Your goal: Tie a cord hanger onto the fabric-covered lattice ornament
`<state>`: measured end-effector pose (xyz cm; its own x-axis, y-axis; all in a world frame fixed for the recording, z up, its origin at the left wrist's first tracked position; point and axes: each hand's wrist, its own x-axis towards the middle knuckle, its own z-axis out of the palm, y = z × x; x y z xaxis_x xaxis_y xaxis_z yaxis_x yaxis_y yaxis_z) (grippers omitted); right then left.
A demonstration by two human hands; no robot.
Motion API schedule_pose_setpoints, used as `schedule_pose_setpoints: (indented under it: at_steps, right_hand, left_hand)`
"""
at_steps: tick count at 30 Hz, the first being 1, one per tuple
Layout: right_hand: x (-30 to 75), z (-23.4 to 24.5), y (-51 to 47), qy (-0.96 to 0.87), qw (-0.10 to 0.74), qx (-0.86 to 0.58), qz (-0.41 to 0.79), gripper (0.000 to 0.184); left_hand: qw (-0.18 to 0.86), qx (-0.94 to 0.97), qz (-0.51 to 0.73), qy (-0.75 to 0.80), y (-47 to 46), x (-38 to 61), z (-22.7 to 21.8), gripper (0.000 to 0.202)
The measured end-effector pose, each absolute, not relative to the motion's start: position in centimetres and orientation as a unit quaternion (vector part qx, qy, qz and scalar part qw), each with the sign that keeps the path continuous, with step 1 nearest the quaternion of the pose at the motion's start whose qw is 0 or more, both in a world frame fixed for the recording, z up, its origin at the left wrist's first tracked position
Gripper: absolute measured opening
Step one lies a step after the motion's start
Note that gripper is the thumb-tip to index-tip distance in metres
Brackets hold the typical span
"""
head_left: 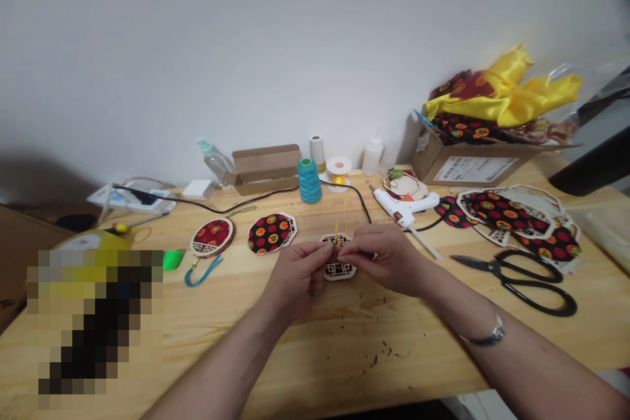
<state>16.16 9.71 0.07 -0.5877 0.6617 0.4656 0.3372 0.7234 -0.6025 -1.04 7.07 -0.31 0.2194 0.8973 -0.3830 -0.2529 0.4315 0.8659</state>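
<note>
Over the middle of the wooden table (344, 341), my left hand (295, 275) and my right hand (386, 256) meet with their fingertips pinched together. Both pinch a thin yellow thread (344, 213) that runs up toward a small spool (339, 170). Just under the fingers lies a small wooden lattice frame (338, 269) with red-patterned fabric in it. A silver bangle sits on my right wrist.
Two finished fabric-covered pieces (213, 236) (272, 231) lie to the left, a teal thread cone (309, 180) and a cardboard box (263, 169) behind. On the right lie a white glue gun (406, 207), black scissors (522, 275), a pile of fabric frames (516, 216) and a box of fabric (472, 167).
</note>
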Motion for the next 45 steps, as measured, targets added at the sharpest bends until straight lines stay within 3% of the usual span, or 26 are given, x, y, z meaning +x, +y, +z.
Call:
schedule_pose_setpoints:
  at_steps: [17,32,39,45]
  right_hand:
    - [16.5,-0.2,9.6,-0.913,0.283,-0.29,0.055,0.021]
    - [17.2,0.3,11.0,-0.837,0.314,-0.271,0.357,0.01]
    - [16.3,-0.1,11.0,-0.642,0.335,-0.334,0.604,0.008]
    - [15.2,-1.3,10.3,-0.565,0.369,-0.352,0.648,0.017]
  left_hand:
    - [0.629,0.448,0.365,0.52,6.8,-0.7,-0.1,0.032]
    - [0.686,0.471,0.292,0.472,6.2,-1.1,0.2,0.028]
    - [0.757,0.364,0.347,0.417,6.4,-1.1,0.0,0.024]
    - [0.735,0.329,0.43,0.409,6.8,-1.1,-0.2,0.02]
